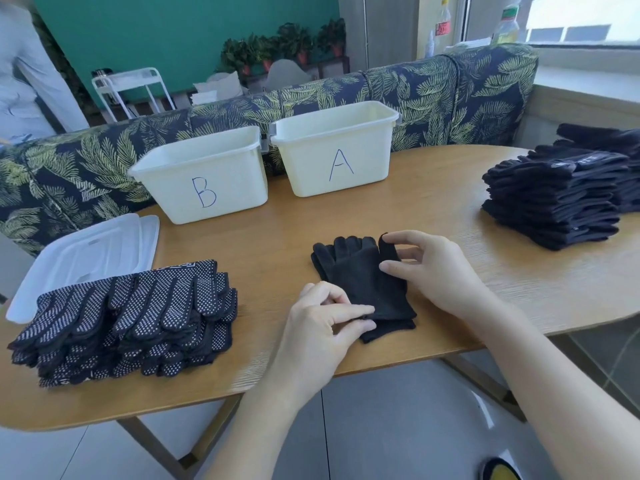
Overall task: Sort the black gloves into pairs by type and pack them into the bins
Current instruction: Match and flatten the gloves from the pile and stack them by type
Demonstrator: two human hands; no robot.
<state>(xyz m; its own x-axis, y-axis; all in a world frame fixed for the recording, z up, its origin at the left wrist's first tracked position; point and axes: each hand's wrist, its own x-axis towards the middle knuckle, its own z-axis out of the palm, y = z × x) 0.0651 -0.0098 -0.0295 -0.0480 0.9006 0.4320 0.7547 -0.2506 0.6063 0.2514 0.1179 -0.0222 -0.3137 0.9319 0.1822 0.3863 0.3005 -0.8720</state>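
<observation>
Wooden table (433,216) carries bins (204,178), lids (86,254), glove stacks (131,313).

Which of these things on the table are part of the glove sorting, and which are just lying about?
Part of the job:
plain black gloves, held by left hand and right hand
dotted glove pile
plain glove stack
bin A
bin B

Just lying about:
white lids
bottles on the sill
potted plants

Wooden table (433,188) on a pale tiled floor (398,427). Behind it a bench back (433,95) in dark leaf-print fabric. Teal wall (180,32), potted plants (287,43), white rack (131,88). Daylight from window (585,19), right; bottles, possibly, on sill.
</observation>
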